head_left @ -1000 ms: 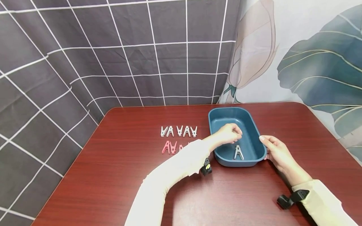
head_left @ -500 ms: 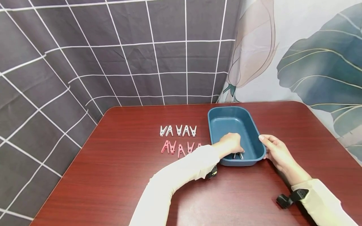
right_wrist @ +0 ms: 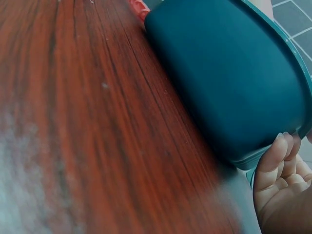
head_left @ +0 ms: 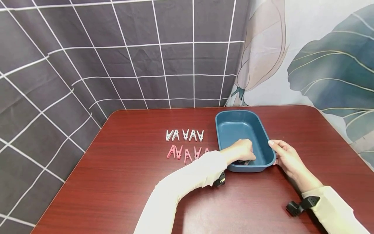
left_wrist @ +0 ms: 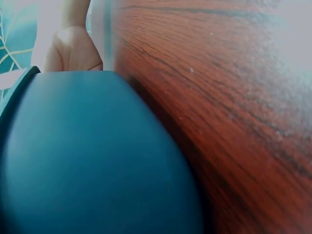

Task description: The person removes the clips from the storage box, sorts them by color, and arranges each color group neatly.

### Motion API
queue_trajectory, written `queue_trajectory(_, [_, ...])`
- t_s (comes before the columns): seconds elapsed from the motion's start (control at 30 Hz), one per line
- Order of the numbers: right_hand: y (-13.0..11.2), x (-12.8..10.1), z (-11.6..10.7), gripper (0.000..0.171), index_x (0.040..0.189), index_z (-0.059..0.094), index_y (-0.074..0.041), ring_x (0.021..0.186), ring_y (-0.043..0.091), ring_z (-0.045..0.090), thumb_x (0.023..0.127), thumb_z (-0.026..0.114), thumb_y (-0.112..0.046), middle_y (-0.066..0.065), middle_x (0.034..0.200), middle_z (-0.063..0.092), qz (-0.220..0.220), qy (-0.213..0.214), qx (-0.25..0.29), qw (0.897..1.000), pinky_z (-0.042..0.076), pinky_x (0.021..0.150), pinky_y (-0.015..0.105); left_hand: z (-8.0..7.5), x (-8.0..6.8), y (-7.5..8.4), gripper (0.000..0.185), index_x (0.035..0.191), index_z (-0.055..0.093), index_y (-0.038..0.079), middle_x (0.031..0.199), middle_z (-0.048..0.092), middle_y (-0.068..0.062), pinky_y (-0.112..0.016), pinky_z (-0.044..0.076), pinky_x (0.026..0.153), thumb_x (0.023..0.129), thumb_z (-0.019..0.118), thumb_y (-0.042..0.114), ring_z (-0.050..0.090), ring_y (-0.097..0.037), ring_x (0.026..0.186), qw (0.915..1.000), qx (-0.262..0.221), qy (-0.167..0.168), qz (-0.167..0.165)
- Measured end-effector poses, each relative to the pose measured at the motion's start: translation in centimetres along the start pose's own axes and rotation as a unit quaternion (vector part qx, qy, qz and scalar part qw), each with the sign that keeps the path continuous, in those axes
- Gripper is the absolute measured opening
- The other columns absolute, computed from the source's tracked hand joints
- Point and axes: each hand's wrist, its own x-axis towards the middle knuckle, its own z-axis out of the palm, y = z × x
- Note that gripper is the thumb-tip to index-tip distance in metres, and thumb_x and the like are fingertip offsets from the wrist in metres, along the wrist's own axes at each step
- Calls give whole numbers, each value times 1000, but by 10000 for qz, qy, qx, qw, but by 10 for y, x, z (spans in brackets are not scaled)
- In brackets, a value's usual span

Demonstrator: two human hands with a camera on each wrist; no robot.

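My left hand (head_left: pixel 241 150) reaches down inside the blue plastic bin (head_left: pixel 238 118), near its front end. Its curled fingers pinch a grey clothes peg (head_left: pixel 246 162), mostly hidden beneath the hand. My right hand (head_left: pixel 287 157) grips the bin's right rim, thumb on top and fingers below. In the right wrist view those fingers of the right hand (right_wrist: pixel 282 175) curl against the bin's outer wall (right_wrist: pixel 229 73). The left wrist view is filled mostly by the bin's wall (left_wrist: pixel 97 146), with the right hand (left_wrist: pixel 75 51) beyond it.
Left of the bin, a row of white clothes pegs (head_left: pixel 185 135) lies behind a row of pink clothes pegs (head_left: pixel 179 152); the left sleeve (head_left: pixel 190 178) partly covers the pink row. The reddish wooden table (head_left: pixel 117 182) meets a grey checked curtain (head_left: pixel 175 61) at the back.
My left hand has lowered toward the bin's front end and closed over the grey clothes peg that lay in plain sight there. My right hand has stayed on the rim.
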Motion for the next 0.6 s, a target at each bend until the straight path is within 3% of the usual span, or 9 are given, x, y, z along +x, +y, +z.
queue_trajectory(0.17, [1,0,0,16,96,61,-21,51,5,57,100,47,-14,-8,71,64,12,1,-28,10000,44,45,18,-1,1,-4,11,76,69,15,65,61,10,-11,39,56,84,67,22,53,-2,59,9965,-830,-13,48])
queue_trajectory(0.3, [2,0,-1,16,96,61,-21,51,5,57,100,48,-14,-8,71,64,12,-3,-19,10000,44,45,18,-2,1,-10,8,88,72,11,68,64,7,-10,40,57,86,67,17,53,-1,58,9820,-1875,-23,240])
queue_trajectory(0.4, [2,0,-1,15,96,61,-21,52,5,58,99,48,-14,-8,71,64,3,1,-5,10000,44,44,18,-2,2,-16,11,95,70,2,72,65,1,-11,42,55,87,66,8,52,-1,57,9576,-2851,-40,406])
queue_trajectory(0.6, [2,-1,0,15,95,61,-21,52,5,58,99,48,-15,-8,71,64,-3,36,-30,10000,44,44,18,-4,2,-28,19,101,64,-6,82,67,-11,-17,49,60,84,66,-1,56,-5,63,8798,-4727,-42,496])
